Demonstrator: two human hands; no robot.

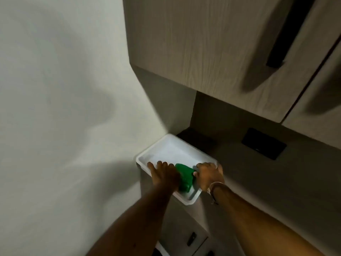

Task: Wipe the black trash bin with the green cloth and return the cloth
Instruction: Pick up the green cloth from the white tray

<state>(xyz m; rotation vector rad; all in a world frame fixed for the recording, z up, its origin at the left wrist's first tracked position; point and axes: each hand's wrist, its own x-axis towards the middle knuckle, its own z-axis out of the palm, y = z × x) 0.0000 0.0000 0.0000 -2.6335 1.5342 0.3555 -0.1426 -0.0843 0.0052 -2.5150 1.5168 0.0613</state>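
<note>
A folded green cloth (184, 177) lies in a white tray (166, 147) on a counter corner next to the wall. My left hand (164, 174) rests flat in the tray with fingers spread, its edge touching the cloth's left side. My right hand (208, 174) sits at the cloth's right side, fingers curled toward the cloth and the tray's rim; whether it grips the cloth is unclear. The black trash bin is not in view.
Wooden wall cabinets (212, 52) with a long dark handle (287, 34) hang low over the counter (267, 182). A dark wall socket (263, 144) is on the backsplash. A white wall (64, 108) is on the left. Drawers (190, 237) sit below the tray.
</note>
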